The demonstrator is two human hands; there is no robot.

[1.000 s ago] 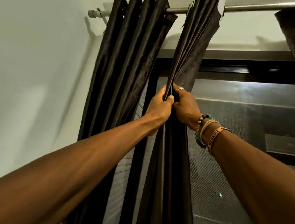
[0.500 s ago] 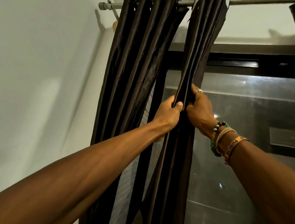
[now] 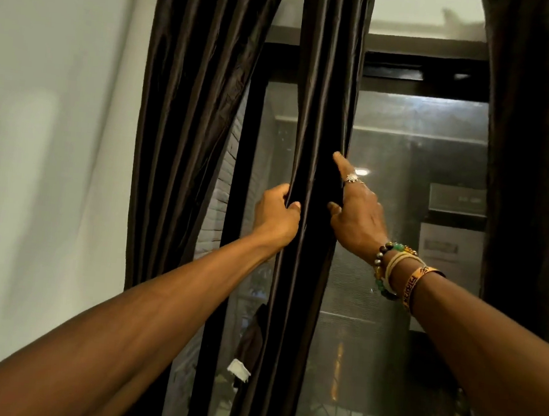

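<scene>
— Where is the curtain (image 3: 322,96)?

— It hangs in front of the window (image 3: 402,172), in the middle of the view. It is a dark brown cloth with a satin sheen, gathered into a narrow column of long upright folds. A wider bunch of the same cloth (image 3: 188,117) hangs just to its left, next to the pale wall (image 3: 45,154).

— And the hands?

— The left hand (image 3: 275,218) grips the left side of the column, with the fingers curled round a fold and the thumb pressed on the front. The right hand (image 3: 358,218) is at the right edge. Its index finger (image 3: 340,162) lies straight up along the cloth and the thumb points at the fabric, so it touches the cloth and does not clutch it.

— Anything on that hand?

— A ring (image 3: 352,178) on the index finger, and a stack of bracelets (image 3: 393,271) at the wrist, some beaded and some woven.

— What can't you make out?

— The curtain's top and hem both run out of the picture. The right hand's other fingers are hidden behind the index finger. A second dark panel (image 3: 536,164) is cut off at the right edge. The glass is dim and full of reflections, so what lies beyond is unclear. A small white tag (image 3: 238,370) shows low down beside the folds, but I cannot tell what it is fixed to.
</scene>
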